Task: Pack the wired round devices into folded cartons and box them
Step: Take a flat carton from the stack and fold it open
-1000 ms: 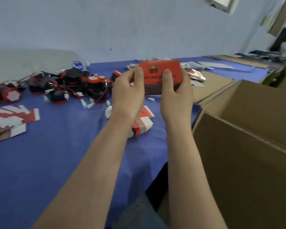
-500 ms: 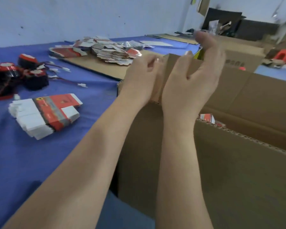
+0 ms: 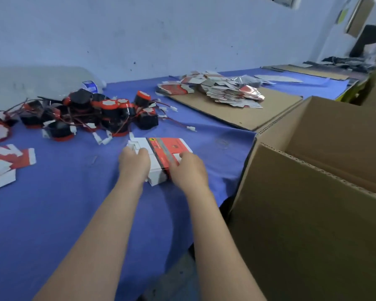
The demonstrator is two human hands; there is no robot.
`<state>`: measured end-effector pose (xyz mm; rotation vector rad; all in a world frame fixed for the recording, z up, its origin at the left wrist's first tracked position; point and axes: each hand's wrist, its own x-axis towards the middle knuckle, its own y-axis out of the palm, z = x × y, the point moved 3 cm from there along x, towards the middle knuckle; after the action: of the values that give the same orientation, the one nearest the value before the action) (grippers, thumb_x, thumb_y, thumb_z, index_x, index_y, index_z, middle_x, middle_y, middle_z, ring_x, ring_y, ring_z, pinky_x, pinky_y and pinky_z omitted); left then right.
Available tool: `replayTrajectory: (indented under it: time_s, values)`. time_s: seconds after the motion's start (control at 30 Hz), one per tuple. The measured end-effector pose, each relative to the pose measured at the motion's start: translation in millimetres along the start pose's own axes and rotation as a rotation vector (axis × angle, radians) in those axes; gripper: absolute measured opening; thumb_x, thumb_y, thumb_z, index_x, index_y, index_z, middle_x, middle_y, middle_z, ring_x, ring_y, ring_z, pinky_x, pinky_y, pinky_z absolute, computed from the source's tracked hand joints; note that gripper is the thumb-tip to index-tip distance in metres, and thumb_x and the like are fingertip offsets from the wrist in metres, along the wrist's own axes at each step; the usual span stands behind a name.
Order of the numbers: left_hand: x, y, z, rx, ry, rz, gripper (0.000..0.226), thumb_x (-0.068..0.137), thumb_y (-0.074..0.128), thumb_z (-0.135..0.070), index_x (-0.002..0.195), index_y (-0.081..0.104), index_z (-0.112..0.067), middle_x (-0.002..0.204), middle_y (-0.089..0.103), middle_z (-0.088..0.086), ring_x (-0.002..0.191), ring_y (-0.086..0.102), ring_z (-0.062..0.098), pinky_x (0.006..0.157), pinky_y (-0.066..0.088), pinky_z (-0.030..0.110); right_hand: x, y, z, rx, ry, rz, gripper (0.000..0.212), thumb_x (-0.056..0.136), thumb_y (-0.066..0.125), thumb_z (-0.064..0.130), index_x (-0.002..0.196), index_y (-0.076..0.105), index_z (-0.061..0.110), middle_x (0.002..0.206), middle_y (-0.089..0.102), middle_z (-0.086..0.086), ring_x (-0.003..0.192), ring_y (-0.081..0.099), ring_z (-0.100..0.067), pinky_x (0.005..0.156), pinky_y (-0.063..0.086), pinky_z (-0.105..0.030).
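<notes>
A stack of flat red-and-white cartons lies on the blue table cover near the middle. My left hand rests on its near left side, fingers curled onto the white edges. My right hand presses on its near right side. Both hands touch the stack; whether one carton is pinched free is hidden by my fingers. A pile of black-and-red round devices with red wires and white plugs sits behind and to the left. The large open brown shipping box stands at the right.
More flat cartons lie at the left edge. A heap of unfolded cartons sits on a cardboard sheet at the back. A clear plastic bag leans on the wall. Other brown boxes stand far right.
A second ago both hands held a folded red carton. They carried it over the shipping box, came back empty, and now rest on the flat carton stack.
</notes>
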<state>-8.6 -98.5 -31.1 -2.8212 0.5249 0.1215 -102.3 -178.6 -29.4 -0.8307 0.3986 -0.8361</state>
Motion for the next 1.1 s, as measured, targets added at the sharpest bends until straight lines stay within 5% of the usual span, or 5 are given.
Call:
replayTrajectory:
  time_s: [0.3, 0.53, 0.77, 0.97, 1.1]
  values:
    - [5, -2, 2, 0.031, 0.030, 0.026, 0.043, 0.094, 0.035, -0.020, 0.134, 0.044, -0.004, 0.134, 0.052, 0.019, 0.127, 0.045, 0.038, 0.108, 0.032, 0.055, 2, 5, 13, 0.110, 0.028, -0.137, 0.042, 0.093, 0.050, 0.025, 0.134, 0.044, 0.019, 0.134, 0.049, -0.009, 0.125, 0.040, -0.031, 0.103, 0.036, -0.042]
    - [-3, 10, 4, 0.349, 0.055, 0.051, 0.063, 0.102, 0.019, -0.045, 0.153, 0.001, -0.013, 0.161, -0.003, 0.011, 0.148, -0.003, 0.025, 0.116, -0.005, 0.047, 3, 12, 15, 0.010, 0.066, -0.133, 0.039, 0.095, 0.048, 0.027, 0.133, 0.044, 0.020, 0.132, 0.053, -0.006, 0.125, 0.039, -0.031, 0.099, 0.030, -0.040]
    - [-5, 19, 8, 0.396, 0.090, 0.032, 0.067, 0.099, 0.014, -0.052, 0.153, -0.004, -0.017, 0.160, -0.012, 0.005, 0.147, -0.015, 0.019, 0.113, -0.014, 0.048, 6, 11, 16, 0.090, 0.034, -0.199, 0.043, 0.095, 0.051, 0.035, 0.136, 0.041, 0.026, 0.134, 0.049, -0.005, 0.125, 0.040, -0.030, 0.103, 0.030, -0.041]
    - [-10, -2, -6, -0.015, 0.382, -0.164, 0.053, 0.102, 0.034, -0.029, 0.150, 0.022, -0.011, 0.154, 0.029, 0.006, 0.142, 0.025, 0.020, 0.117, 0.017, 0.036, 1, 6, 21, 0.376, -0.102, -0.366, 0.058, 0.090, 0.060, 0.016, 0.142, 0.035, 0.019, 0.139, 0.036, -0.006, 0.123, 0.043, -0.024, 0.098, 0.034, -0.022]
    - [-3, -34, -15, -0.428, 0.389, -0.232, 0.050, 0.098, 0.046, -0.013, 0.145, 0.031, -0.015, 0.129, 0.046, -0.011, 0.098, 0.055, -0.013, 0.078, 0.041, 0.004, 6, 0, 34, 0.485, -0.181, -0.360, 0.063, 0.091, 0.061, 0.016, 0.146, 0.031, 0.015, 0.140, 0.042, -0.006, 0.127, 0.039, -0.017, 0.083, 0.024, -0.008]
